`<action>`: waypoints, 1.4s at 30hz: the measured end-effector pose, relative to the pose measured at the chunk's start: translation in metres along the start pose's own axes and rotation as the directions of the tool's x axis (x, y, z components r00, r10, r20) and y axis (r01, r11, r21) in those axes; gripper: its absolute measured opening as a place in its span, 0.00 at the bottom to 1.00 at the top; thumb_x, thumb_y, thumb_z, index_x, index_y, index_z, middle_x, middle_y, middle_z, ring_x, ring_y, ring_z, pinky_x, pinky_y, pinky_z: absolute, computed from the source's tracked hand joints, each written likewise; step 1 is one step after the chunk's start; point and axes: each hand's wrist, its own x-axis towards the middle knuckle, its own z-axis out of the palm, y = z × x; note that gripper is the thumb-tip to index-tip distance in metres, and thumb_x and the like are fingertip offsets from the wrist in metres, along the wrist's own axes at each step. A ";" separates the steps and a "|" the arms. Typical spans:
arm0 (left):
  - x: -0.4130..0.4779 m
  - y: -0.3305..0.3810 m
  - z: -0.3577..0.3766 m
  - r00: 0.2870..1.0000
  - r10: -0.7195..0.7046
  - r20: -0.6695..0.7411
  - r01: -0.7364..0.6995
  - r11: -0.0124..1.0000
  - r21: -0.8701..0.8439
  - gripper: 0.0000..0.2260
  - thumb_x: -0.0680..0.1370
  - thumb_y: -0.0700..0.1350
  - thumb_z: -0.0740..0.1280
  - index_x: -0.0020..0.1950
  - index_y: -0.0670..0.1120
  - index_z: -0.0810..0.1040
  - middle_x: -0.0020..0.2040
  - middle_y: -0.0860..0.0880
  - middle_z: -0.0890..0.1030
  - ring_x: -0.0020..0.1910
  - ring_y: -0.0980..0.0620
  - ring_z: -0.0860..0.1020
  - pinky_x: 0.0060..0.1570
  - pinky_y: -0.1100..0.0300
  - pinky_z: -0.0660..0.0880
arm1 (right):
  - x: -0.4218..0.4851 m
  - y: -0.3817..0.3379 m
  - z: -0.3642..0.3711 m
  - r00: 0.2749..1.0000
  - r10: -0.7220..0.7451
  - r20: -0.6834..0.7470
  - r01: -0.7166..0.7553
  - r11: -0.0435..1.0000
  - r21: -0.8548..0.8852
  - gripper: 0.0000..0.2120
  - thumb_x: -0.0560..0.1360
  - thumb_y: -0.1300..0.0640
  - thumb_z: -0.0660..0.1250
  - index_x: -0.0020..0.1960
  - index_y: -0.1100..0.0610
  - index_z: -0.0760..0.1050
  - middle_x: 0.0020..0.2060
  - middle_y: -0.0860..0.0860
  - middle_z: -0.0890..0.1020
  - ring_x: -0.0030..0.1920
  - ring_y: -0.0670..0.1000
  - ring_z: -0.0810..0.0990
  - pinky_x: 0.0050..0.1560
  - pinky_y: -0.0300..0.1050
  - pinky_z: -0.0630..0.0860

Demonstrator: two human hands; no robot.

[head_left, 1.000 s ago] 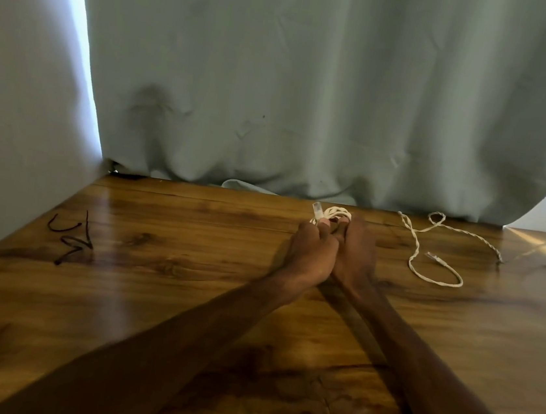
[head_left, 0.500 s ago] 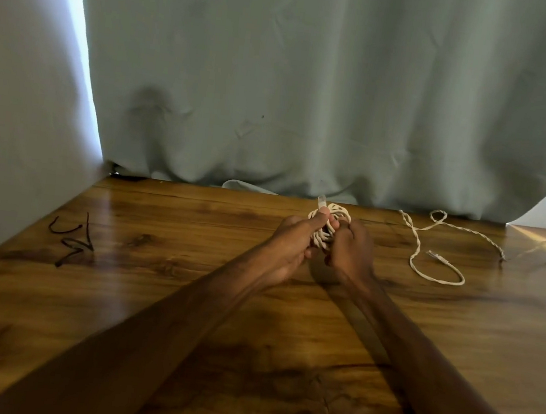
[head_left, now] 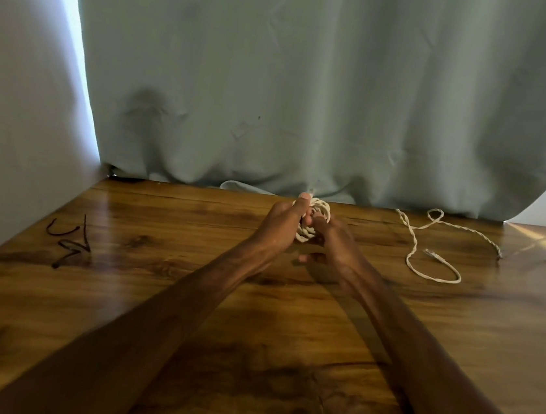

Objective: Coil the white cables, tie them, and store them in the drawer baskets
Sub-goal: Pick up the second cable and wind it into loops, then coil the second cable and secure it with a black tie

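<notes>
Glossy wooden table (head_left: 152, 295), matt cloth curtain (head_left: 312, 92), and a twisted, braided-looking white cable (head_left: 412, 253).

Both hands (head_left: 309, 234) hold the coiled cable (head_left: 312, 223) mid-counter (head_left: 247, 357) before the curtain (head_left: 312, 92), loose cable (head_left: 429, 255) to its right, thin ties (head_left: 68, 241) far left.

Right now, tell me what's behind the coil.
Curtain hangs behind the coil, which left hand and right hand hold. The table edge there is covered.
</notes>
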 end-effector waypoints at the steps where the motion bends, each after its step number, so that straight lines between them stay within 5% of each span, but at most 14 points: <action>1: 0.001 -0.002 -0.001 1.000 -0.002 -0.021 0.001 1.000 -0.019 0.22 0.86 0.53 0.58 0.37 0.43 0.75 0.31 0.52 0.80 0.33 0.56 0.79 0.38 0.62 0.75 | -0.001 0.000 0.001 1.000 0.017 0.017 -0.017 1.000 0.006 0.13 0.86 0.54 0.58 0.62 0.57 0.79 0.54 0.56 0.86 0.49 0.54 0.87 0.39 0.55 0.84; 4: 0.000 -0.006 -0.001 0.994 -0.042 -0.100 0.029 0.991 -0.127 0.21 0.85 0.49 0.60 0.36 0.42 0.80 0.33 0.48 0.83 0.35 0.51 0.81 0.38 0.59 0.75 | -0.003 0.002 0.007 0.996 0.014 0.083 -0.016 1.000 0.021 0.12 0.86 0.55 0.59 0.63 0.56 0.78 0.53 0.54 0.86 0.48 0.56 0.87 0.43 0.59 0.84; 9: 0.006 -0.007 -0.005 0.959 -0.075 -0.272 0.049 0.994 -0.100 0.20 0.81 0.50 0.62 0.34 0.45 0.83 0.34 0.44 0.84 0.36 0.45 0.83 0.38 0.51 0.77 | -0.008 0.006 0.022 0.985 -0.011 0.173 0.019 0.999 -0.048 0.13 0.87 0.47 0.53 0.67 0.47 0.72 0.57 0.52 0.83 0.45 0.58 0.83 0.30 0.47 0.78; 15: 0.010 -0.013 -0.009 0.966 -0.162 -0.202 0.152 0.986 -0.064 0.20 0.83 0.51 0.61 0.40 0.41 0.84 0.35 0.43 0.85 0.37 0.44 0.83 0.40 0.52 0.77 | -0.011 0.014 0.017 0.978 -0.043 0.205 0.057 0.997 -0.061 0.14 0.88 0.50 0.52 0.64 0.43 0.75 0.36 0.60 0.82 0.36 0.54 0.79 0.28 0.43 0.72; 19: 0.014 -0.011 -0.013 0.965 -0.038 -0.258 0.077 0.987 0.142 0.20 0.78 0.56 0.60 0.39 0.44 0.83 0.38 0.45 0.85 0.42 0.43 0.84 0.47 0.44 0.79 | -0.010 0.009 0.020 0.976 0.014 0.217 0.007 0.995 -0.099 0.14 0.87 0.48 0.55 0.67 0.47 0.74 0.49 0.58 0.86 0.42 0.51 0.84 0.29 0.44 0.76; 23: 0.021 -0.013 -0.029 0.935 0.048 -0.353 0.096 0.920 0.380 0.22 0.81 0.55 0.56 0.51 0.40 0.81 0.50 0.43 0.84 0.49 0.43 0.80 0.49 0.48 0.74 | -0.007 0.008 0.024 0.979 0.018 0.202 0.011 0.990 -0.143 0.10 0.84 0.48 0.62 0.61 0.51 0.75 0.55 0.57 0.83 0.50 0.54 0.84 0.35 0.45 0.80; 30: 0.022 -0.011 -0.078 0.892 -0.038 -0.451 0.208 0.919 0.334 0.19 0.84 0.50 0.56 0.59 0.39 0.80 0.56 0.42 0.82 0.55 0.42 0.79 0.52 0.51 0.72 | -0.019 0.012 0.044 0.978 -0.052 0.203 0.103 0.962 -0.252 0.13 0.82 0.53 0.66 0.65 0.52 0.76 0.52 0.53 0.84 0.45 0.49 0.82 0.42 0.44 0.81; 34: 0.005 -0.001 -0.100 0.866 -0.077 -0.494 0.252 0.921 0.298 0.17 0.83 0.49 0.57 0.53 0.40 0.81 0.43 0.47 0.77 0.41 0.48 0.75 0.38 0.54 0.66 | -0.027 0.003 0.064 0.970 -0.126 0.206 0.187 0.932 -0.310 0.08 0.82 0.57 0.66 0.59 0.53 0.81 0.49 0.50 0.85 0.45 0.48 0.84 0.38 0.41 0.81; 39: -0.008 -0.002 -0.144 0.842 -0.061 -0.536 0.268 0.910 0.317 0.18 0.82 0.49 0.58 0.55 0.38 0.82 0.56 0.39 0.83 0.56 0.39 0.79 0.51 0.51 0.73 | -0.034 -0.003 0.110 0.943 -0.162 0.290 0.243 0.931 -0.271 0.08 0.82 0.61 0.65 0.51 0.54 0.83 0.40 0.47 0.85 0.34 0.40 0.80 0.34 0.39 0.75; 42: -0.017 0.006 -0.175 0.797 -0.003 -0.604 0.223 0.931 0.289 0.16 0.83 0.47 0.61 0.56 0.35 0.81 0.55 0.37 0.82 0.54 0.40 0.79 0.51 0.50 0.73 | -0.034 -0.003 0.143 0.914 -0.194 0.356 0.324 0.878 -0.353 0.08 0.81 0.60 0.67 0.52 0.51 0.83 0.44 0.44 0.85 0.42 0.38 0.83 0.43 0.37 0.76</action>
